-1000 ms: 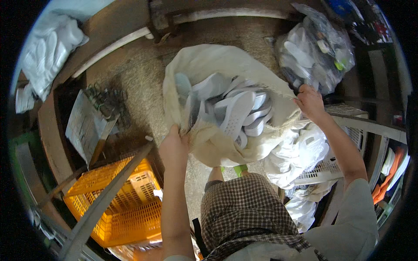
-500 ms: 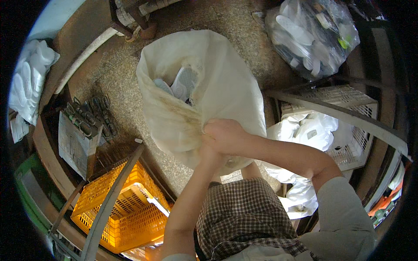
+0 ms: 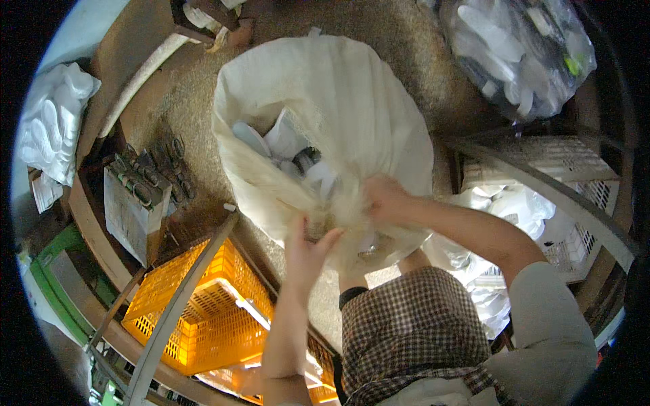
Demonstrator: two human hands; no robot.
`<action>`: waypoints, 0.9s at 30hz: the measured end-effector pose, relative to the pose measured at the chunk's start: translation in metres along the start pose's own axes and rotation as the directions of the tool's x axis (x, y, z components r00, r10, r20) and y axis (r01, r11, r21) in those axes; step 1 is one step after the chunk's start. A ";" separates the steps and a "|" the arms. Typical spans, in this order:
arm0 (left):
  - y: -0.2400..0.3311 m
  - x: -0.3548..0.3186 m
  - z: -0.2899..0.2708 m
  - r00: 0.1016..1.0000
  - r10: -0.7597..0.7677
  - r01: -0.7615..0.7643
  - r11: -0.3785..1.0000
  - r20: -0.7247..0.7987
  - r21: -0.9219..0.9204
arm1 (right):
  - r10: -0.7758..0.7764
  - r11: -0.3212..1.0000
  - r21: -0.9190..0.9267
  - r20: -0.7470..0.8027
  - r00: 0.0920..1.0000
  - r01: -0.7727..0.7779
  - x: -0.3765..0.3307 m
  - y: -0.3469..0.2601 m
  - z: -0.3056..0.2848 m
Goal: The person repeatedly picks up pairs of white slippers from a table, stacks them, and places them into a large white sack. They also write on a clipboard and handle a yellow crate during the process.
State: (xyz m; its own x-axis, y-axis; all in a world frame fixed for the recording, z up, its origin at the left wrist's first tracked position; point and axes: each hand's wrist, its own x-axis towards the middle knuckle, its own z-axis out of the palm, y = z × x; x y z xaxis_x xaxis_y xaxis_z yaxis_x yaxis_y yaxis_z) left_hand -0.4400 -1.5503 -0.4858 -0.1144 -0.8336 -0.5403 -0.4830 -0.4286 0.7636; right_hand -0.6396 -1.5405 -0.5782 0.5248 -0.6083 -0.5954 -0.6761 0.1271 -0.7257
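Observation:
A large cream-white woven sack (image 3: 399, 128) stands in front of me with its mouth pulled open. Inside it lie pale, sole-shaped pieces (image 3: 281, 139) and something darker that I cannot make out. On the right of the mouth, my right hand (image 3: 386, 198) is closed round the bunched sack fabric. My left hand (image 3: 308, 249) is at the near edge of the mouth, thumb spread away from the fingers, against the cloth. Some fingertips of both hands are hidden or blurred.
An orange plastic crate (image 3: 203, 311) sits at lower left below a metal bar. Metal tools with ring handles (image 3: 145, 179) hang on a box (image 3: 132, 210). Clear bags of soles (image 3: 521, 57) lie at upper right and far left (image 3: 54, 128). White crates (image 3: 575, 176) stand at right.
My hands, together on the gathered cloth before, have parted: the right moved right with the fabric, the left loosened and shifted left. The sack mouth is wider, showing more of the contents.

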 end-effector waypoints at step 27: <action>0.036 0.095 0.040 0.538 0.344 -0.788 0.530 0.769 0.314 | -0.352 0.903 0.186 -0.200 0.914 0.388 0.020 0.026 -0.004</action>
State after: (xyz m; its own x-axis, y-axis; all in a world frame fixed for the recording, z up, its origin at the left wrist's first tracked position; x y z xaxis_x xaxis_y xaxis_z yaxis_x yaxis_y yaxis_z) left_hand -0.5030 -1.6311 -0.5235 -0.8956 -0.3283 -0.3002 -0.4386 0.5389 0.7192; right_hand -0.6488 -1.5527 -0.6072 0.6147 -0.7575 -0.2199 -0.3104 0.0241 -0.9503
